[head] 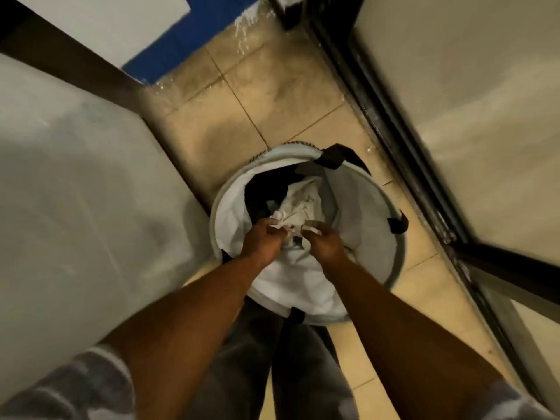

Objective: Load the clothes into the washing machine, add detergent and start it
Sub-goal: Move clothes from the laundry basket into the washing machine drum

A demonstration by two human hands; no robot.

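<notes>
A round white laundry basket point(374, 189) with black handles stands on the tiled floor right in front of my legs. Inside it lies a crumpled white garment point(303, 204) beside some dark clothing point(260, 195). Both my hands reach down into the basket. My left hand point(263, 237) grips the near edge of the white garment. My right hand point(325, 242) holds the same garment a little to the right. A large white appliance top point(75, 192), probably the washing machine, fills the left side.
Beige floor tiles point(242, 95) run away from me between the white appliance and a dark-framed door or panel point(394, 131) on the right. A blue-edged white object point(169, 47) lies at the far left. The passage is narrow.
</notes>
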